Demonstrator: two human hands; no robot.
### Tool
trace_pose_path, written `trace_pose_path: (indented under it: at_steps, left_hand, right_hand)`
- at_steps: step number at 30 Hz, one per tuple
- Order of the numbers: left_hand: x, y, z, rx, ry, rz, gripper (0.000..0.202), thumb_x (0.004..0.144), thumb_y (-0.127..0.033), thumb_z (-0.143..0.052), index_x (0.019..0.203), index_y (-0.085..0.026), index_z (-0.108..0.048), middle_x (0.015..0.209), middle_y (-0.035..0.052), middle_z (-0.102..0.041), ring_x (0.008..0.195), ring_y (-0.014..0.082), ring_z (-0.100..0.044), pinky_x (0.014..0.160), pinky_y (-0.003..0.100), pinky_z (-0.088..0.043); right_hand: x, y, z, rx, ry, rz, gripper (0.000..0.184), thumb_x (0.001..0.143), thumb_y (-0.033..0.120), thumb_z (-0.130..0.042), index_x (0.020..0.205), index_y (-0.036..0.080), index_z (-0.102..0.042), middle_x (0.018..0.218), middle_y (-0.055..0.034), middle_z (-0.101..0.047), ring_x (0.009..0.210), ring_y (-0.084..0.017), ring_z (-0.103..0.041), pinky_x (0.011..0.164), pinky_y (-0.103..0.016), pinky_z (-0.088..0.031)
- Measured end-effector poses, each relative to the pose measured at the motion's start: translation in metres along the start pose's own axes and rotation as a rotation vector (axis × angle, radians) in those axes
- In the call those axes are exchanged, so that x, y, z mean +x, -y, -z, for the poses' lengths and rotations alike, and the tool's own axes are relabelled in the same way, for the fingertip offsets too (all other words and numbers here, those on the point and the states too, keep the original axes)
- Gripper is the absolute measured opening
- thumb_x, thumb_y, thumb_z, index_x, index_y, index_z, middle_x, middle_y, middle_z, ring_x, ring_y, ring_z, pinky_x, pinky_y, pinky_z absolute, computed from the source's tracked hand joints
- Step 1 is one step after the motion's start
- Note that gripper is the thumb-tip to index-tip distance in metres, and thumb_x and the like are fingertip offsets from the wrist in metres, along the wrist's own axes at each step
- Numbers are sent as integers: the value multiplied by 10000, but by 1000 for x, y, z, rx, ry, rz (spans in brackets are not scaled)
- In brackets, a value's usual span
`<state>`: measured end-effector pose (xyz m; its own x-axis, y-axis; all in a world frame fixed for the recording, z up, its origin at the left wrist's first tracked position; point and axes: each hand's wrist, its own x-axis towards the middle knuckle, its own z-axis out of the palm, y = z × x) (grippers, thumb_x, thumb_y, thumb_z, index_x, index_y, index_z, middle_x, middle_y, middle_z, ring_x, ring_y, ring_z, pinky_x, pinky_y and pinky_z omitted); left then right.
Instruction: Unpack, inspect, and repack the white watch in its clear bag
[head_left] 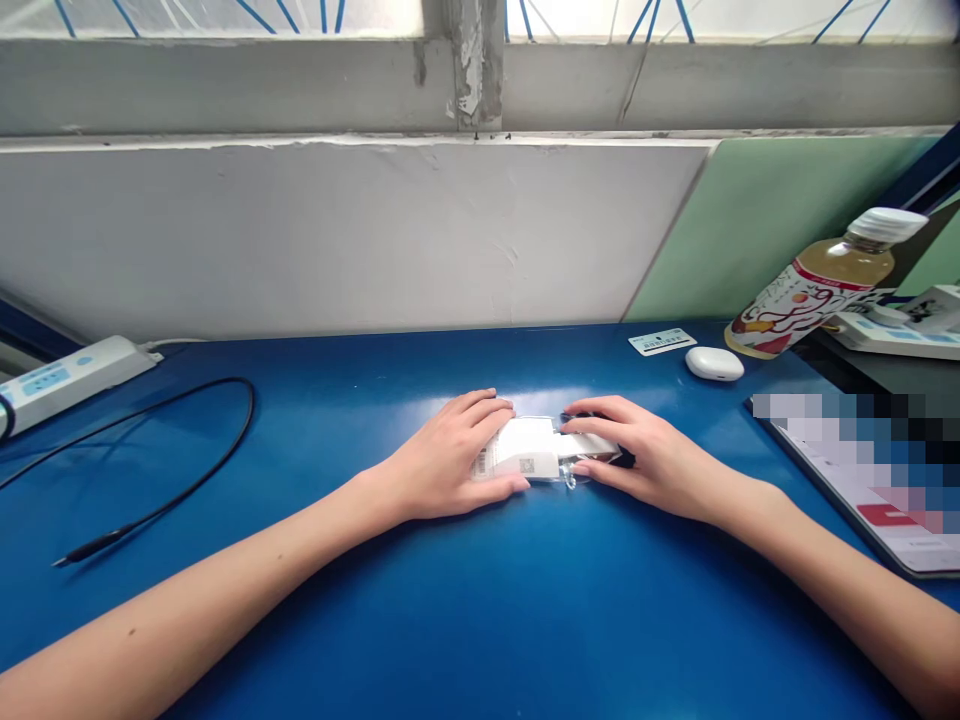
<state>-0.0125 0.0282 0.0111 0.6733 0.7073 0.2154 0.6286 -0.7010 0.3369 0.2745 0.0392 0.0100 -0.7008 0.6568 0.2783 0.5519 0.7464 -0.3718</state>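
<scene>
A small white packet in clear plastic (529, 450), with a printed label and code, lies on the blue table (480, 620) in the middle. My left hand (450, 455) curls round its left end, thumb along the near edge and fingers over the top. My right hand (637, 450) grips its right end, fingers pinched on the wrapper and on something dark beneath that I cannot make out. Both hands rest on the table.
A white power strip (71, 378) and a black cable (180, 470) lie at the left. At the right are a white card (661, 341), a white earbud case (714, 363), a tilted drink bottle (825, 280) and a tablet (877, 480). A wall stands behind.
</scene>
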Motion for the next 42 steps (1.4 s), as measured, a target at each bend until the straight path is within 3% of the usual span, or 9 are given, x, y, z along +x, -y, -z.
trace_pose_path:
  at_steps: [6,9,20,26,32,37,42]
  left_hand:
    - [0,-2,1,52,29,32,622,895,-558,-617,1358,-151,-537,1416,151,-572,1390,351,-442,1149,512,-372]
    - [1,-3,3,61,53,39,614,901,-547,-612,1357,-142,-539,1426,155,-564,1394,352,-439,1145,515,-375]
    - [1,-6,6,123,118,44,645,908,-515,-560,1394,-95,-511,1469,164,-522,1418,355,-403,1154,503,-356]
    - [1,-11,6,109,141,59,721,914,-540,-522,1448,-60,-456,1509,185,-468,1450,369,-341,1170,516,-325]
    - [1,-11,9,46,149,80,750,926,-540,-493,1467,-25,-419,1513,231,-440,1450,402,-319,1160,558,-320]
    - [1,-10,11,40,155,57,695,898,-471,-554,1468,-86,-451,1510,216,-440,1454,408,-307,1159,553,-319]
    - [-1,-16,10,22,188,63,670,891,-393,-562,1517,-208,-408,1552,204,-372,1479,435,-240,1149,631,-273]
  right_hand:
    - [0,0,-4,-27,16,16,288,987,312,-524,1242,210,-612,1365,-147,-605,1234,-285,-594,998,-453,-536]
    - [0,-5,0,-39,3,1,271,1016,281,-456,1238,198,-587,1273,-139,-662,1149,-265,-636,951,-437,-551]
    - [-2,-33,23,-229,-353,-116,325,1026,306,-386,1199,202,-640,1151,-135,-714,1080,-318,-669,921,-479,-527]
    - [-1,-38,24,-262,-454,-162,334,1026,328,-385,1157,191,-660,1105,-132,-725,1017,-317,-691,875,-471,-535]
    - [1,-38,16,-200,-443,-164,316,1022,315,-393,1196,218,-638,1137,-127,-706,1078,-308,-663,911,-470,-526]
    - [1,-39,20,-210,-518,-183,307,1021,315,-399,1170,221,-650,1113,-125,-711,1035,-304,-674,885,-468,-528]
    - [1,-31,16,-201,-498,-127,295,1014,281,-418,1184,195,-644,1119,-136,-708,1050,-298,-663,905,-458,-522]
